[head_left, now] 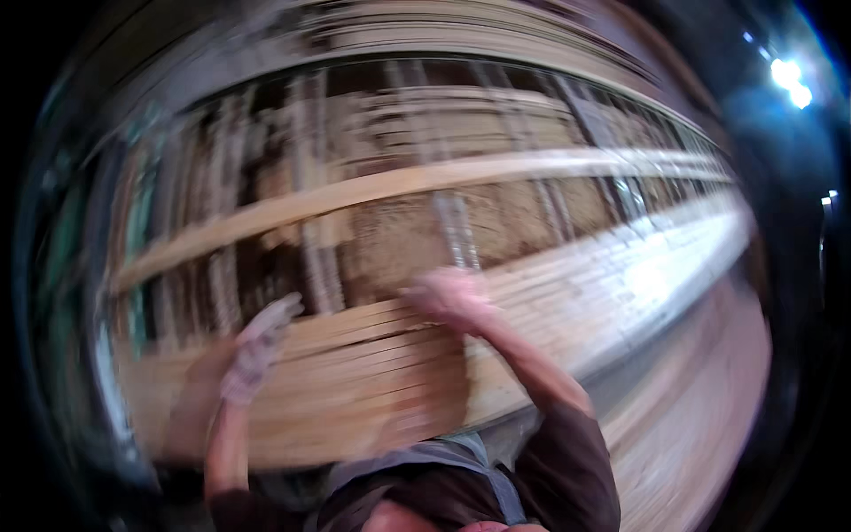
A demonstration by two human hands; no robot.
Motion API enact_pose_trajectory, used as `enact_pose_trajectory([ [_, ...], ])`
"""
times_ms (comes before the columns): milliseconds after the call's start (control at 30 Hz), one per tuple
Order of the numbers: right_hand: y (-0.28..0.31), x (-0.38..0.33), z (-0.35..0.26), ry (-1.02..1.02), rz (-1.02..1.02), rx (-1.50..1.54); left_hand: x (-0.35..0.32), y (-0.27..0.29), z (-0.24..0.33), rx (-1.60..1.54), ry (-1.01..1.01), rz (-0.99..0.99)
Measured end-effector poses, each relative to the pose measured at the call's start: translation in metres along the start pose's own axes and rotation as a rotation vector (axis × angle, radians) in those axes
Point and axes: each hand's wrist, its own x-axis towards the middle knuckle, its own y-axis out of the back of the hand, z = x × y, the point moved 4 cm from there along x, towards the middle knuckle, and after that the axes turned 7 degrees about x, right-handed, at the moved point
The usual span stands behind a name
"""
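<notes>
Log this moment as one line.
left hand: gloved, on plank stack | right hand: on stack top | long board: above, across rack | view: motion-blurred

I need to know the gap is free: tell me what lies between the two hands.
In the head view, only the stacked wooden planks run between the left hand and the right hand. Motion blur hides anything smaller.

both forearms rise from the lower edge, elbows bent. left hand [259,341] wears a pale glove, fingers extended upward. right hand [450,297] is bare, wrist bent, fingers curled forward. motion blur hides the exact grip of both hands.
</notes>
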Motion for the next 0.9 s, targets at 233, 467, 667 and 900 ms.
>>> enact_pose_trajectory([
  [233,-0.053,0.004,0.048,0.346,0.441,-0.159,-0.012,-0.052,-0.020,0.732,-0.138,0.196],
  [467,-0.046,0.001,0.050,0.353,0.440,-0.182,-0.047,-0.086,0.019,0.487,0.088,0.304],
  [667,-0.049,-0.015,0.042,0.466,0.439,-0.105,-0.276,-0.125,0.081,0.588,-0.083,1.014],
  [900,-0.053,-0.009,-0.013,0.498,0.388,-0.409,-0.489,-0.186,-0.045,0.054,0.840,1.075],
])
